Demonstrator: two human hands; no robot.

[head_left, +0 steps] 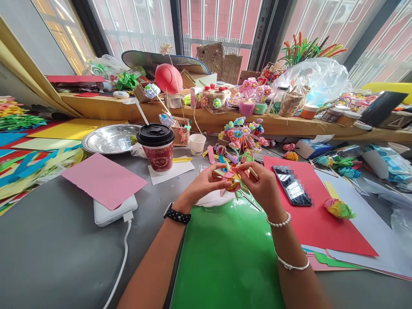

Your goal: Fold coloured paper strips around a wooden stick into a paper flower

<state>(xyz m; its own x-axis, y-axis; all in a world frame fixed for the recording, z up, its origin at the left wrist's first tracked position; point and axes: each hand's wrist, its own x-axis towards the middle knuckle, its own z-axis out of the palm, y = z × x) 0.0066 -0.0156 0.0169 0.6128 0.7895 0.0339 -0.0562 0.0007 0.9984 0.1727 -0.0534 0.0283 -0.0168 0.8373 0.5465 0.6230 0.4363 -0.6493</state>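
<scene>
Both of my hands meet over the grey table [54,249], pinching a small folded paper flower [232,179] of pink, yellow and green strips. My left hand [202,184], with a black watch on its wrist, grips the flower's left side with closed fingers. On the flower's right side my right hand [262,184], with a pearl bracelet and a silver bangle, holds on with fingers curled. A glossy green sheet [225,257] lies under my forearms.
A red sheet [322,227] with a phone [291,184] and a finished paper flower [337,208] lies to the right. To the left are a lidded coffee cup [156,148], pink paper [103,180] on a white power bank [111,212], and a metal bowl [109,138]. Craft flowers crowd the wooden sill.
</scene>
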